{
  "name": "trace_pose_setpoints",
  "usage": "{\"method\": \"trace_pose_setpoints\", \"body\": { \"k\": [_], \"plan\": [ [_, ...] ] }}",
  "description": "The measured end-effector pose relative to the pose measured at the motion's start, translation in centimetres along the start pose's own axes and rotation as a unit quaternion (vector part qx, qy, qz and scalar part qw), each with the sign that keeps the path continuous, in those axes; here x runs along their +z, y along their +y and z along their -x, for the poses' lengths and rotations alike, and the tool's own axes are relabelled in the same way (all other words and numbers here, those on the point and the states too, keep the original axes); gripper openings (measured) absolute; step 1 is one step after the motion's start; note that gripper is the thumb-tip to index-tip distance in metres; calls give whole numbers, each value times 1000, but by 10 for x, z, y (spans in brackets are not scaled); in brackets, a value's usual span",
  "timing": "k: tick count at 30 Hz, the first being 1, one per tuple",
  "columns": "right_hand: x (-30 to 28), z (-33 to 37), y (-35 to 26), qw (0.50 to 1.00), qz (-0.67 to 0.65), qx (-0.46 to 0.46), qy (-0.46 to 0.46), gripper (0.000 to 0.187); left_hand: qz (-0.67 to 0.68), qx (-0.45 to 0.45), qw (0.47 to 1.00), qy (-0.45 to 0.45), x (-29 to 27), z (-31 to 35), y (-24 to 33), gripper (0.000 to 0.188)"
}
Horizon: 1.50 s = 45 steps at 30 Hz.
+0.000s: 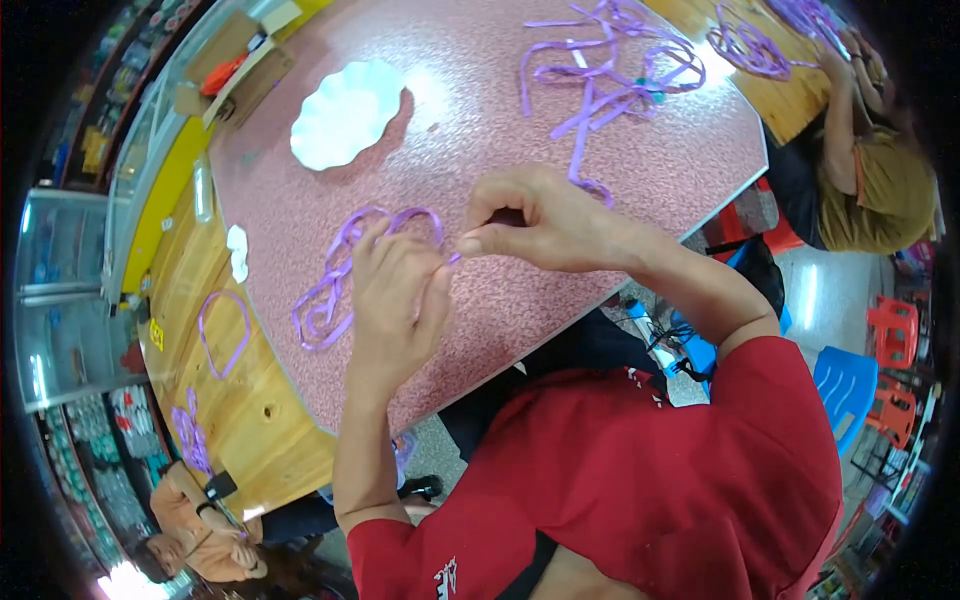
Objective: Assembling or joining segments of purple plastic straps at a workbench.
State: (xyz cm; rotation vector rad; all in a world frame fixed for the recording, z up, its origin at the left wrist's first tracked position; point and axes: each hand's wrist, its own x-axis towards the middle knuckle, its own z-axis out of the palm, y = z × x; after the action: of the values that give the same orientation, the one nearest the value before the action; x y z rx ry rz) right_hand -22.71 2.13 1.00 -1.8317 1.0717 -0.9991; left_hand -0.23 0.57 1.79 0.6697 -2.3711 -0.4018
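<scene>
My left hand (398, 295) is over the pink tabletop, its fingers bent around a purple ribbon and a little blurred. Loose loops of this purple ribbon (322, 312) lie on the table beside and beyond it. Close by, my right hand (535, 222) makes a pinch, thumb and forefinger meeting near the left fingertips. A short bit of ribbon shows between the two hands; the curled fingers hide the rest. Beyond my right wrist, a bow-like tangle of purple ribbon (600, 100) trails toward me.
A white scalloped dish (348, 114) stands at the far left, near an open cardboard box (240, 75). Crumpled white tissue (238, 253) and a ribbon loop (224, 335) lie left. One person (205, 535) sits lower left; another (880, 180) handles purple ribbon at right.
</scene>
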Motion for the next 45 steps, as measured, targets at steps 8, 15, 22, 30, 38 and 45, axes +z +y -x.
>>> {"method": "trace_pose_setpoints", "body": {
  "k": [8,15,22,30,38,45],
  "plan": [
    [13,18,9,993,-111,11,-28,23,157,-86,979,-94,-9,27,-2,5],
    [18,6,-21,938,-347,-4,-4,14,322,-223,918,60,32,5,13,19],
    [-114,-1,-5,878,-353,-302,111,23,381,-157,911,-26,37,-34,-3,21],
    [-160,79,61,870,-368,-31,327,16,307,-321,893,-74,-6,14,-34,12],
    [-180,112,117,860,188,207,426,28,293,-391,872,14,-39,62,-54,8],
    [-15,15,4,957,146,-106,228,37,312,-315,895,-53,-20,15,-5,10]
  ]
}}
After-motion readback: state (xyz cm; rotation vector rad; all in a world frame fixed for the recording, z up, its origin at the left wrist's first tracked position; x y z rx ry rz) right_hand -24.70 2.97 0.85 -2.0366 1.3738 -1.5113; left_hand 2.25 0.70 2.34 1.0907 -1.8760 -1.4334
